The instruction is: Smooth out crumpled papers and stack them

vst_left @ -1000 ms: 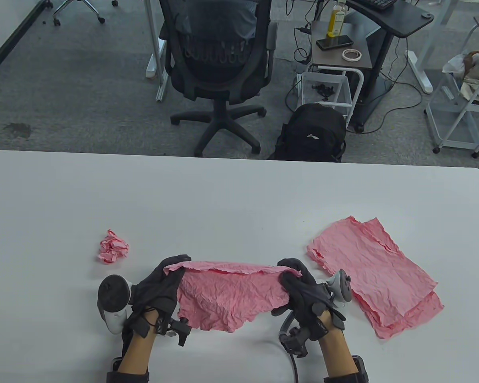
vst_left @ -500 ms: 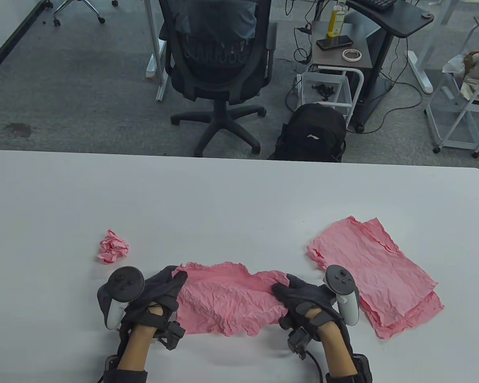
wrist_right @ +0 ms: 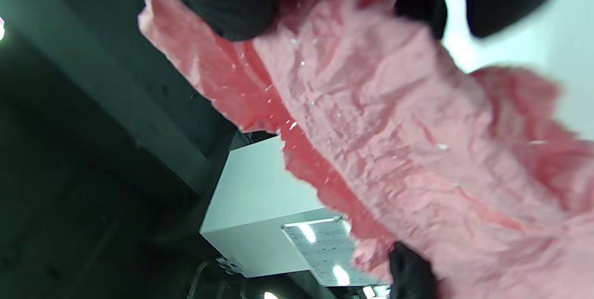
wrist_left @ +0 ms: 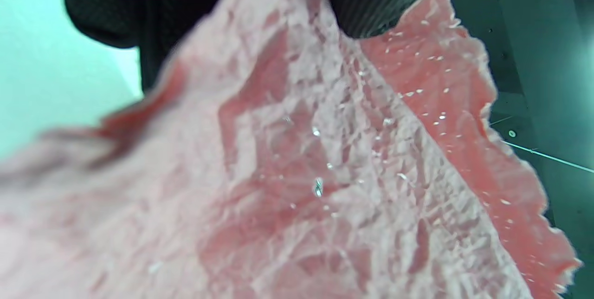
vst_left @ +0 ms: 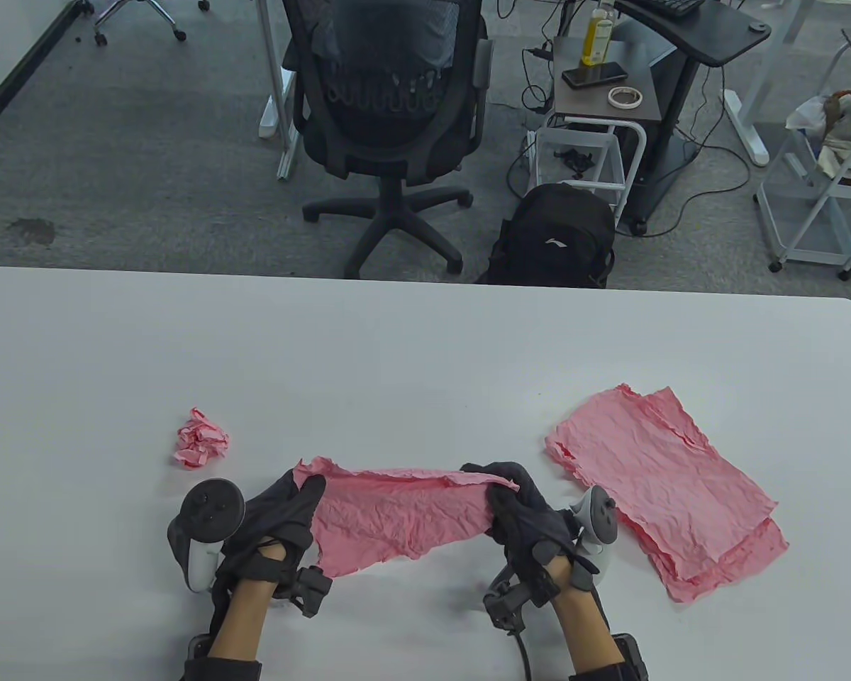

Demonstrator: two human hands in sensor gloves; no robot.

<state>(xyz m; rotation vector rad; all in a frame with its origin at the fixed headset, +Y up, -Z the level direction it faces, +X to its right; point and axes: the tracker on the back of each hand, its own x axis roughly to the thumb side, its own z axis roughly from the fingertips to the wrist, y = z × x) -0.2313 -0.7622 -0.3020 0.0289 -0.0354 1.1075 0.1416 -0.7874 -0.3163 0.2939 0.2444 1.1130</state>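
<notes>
- The table (vst_left: pixel 425 340) fills the near half of the table view.
- A crumpled paper ball (vst_left: pixel 200 438) lies on it to the left.
- The stack of flattened sheets (vst_left: pixel 663 489) lies on it to the right.
- Between them, near the front edge, a wrinkled sheet (vst_left: pixel 397 514) spans from the left hand (vst_left: pixel 276 518) to the right hand (vst_left: pixel 525 518), held at its two ends.
- Behind the table stands an office chair (vst_left: pixel 390 113), with a backpack (vst_left: pixel 557 237) on the floor to its right.
- A side table (vst_left: pixel 603 85) stands behind the backpack, bearing a bottle (vst_left: pixel 597 35), a phone (vst_left: pixel 594 74) and a tape roll (vst_left: pixel 625 97).
</notes>
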